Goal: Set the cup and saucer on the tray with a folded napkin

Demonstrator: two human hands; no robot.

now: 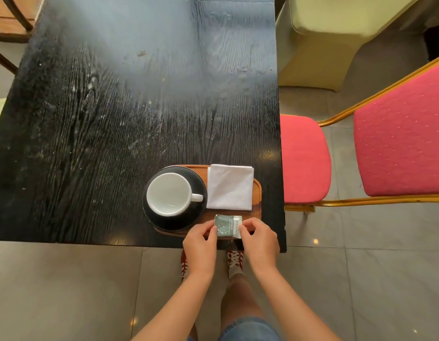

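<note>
- The left hand (200,238) and right hand (259,238) each pinch one short edge of a small green packet (228,225), fingertips closed on it from either side; the packet sits between the two grips, over the near edge of the wooden tray (257,193).
- The packet looks thin, light and crinkly (probably a wet wipe or sachet, the print too small to read); a light pinch at the edges should hold it, and it will likely flex rather than stay flat.
- Just beyond the left grip sits the white cup (168,193), upright and empty, centred on the dark saucer (201,179); both look like ceramic, so rigid, fairly heavy and breakable; the saucer's rim would be the safest hold, since the cup could slide on a glazed surface if tilted.
- Beyond the right grip lies the folded napkin (230,187), flat on the tray, touching the saucer's edge; soft and limp, best lifted by a folded edge so it keeps its shape.
- Cup, saucer and napkin all appear set already.
</note>
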